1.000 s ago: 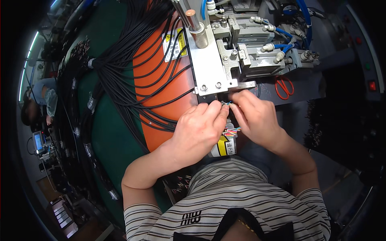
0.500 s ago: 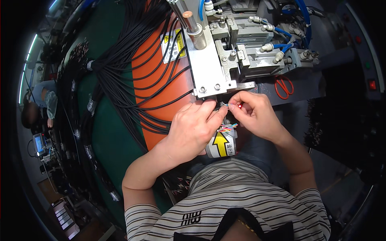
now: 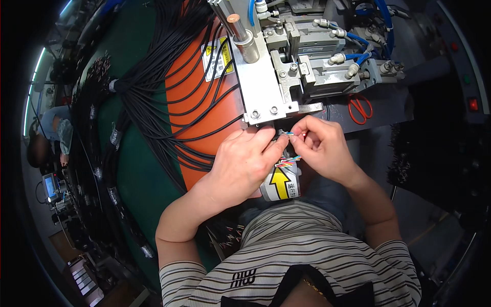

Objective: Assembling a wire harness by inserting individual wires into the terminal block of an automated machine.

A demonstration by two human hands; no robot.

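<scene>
Close under the front of the metal machine [image 3: 260, 94], my two hands meet. My left hand [image 3: 241, 162] is closed, thumb against forefinger, on a cable end largely hidden by the fingers. Thin wires [image 3: 290, 133], one of them light blue, run from it to my right hand [image 3: 323, 149], which pinches them between thumb and forefinger. Just below the fingertips, a tuft of short coloured wires [image 3: 289, 162] lies over a white part [image 3: 280, 190] marked with a yellow arrow.
Many black cables [image 3: 148, 107] fan out from a bundle across an orange surface [image 3: 192, 102] and a green one [image 3: 140, 189]. Red-handled scissors [image 3: 360, 109] lie right of the machine. Blue air hoses [image 3: 364, 59] run above. Another person [image 3: 53, 130] is at far left.
A longer stretch of light blue wire shows between my fingertips. My right hand has shifted very slightly; the left keeps its grip. The whole view has moved a little.
</scene>
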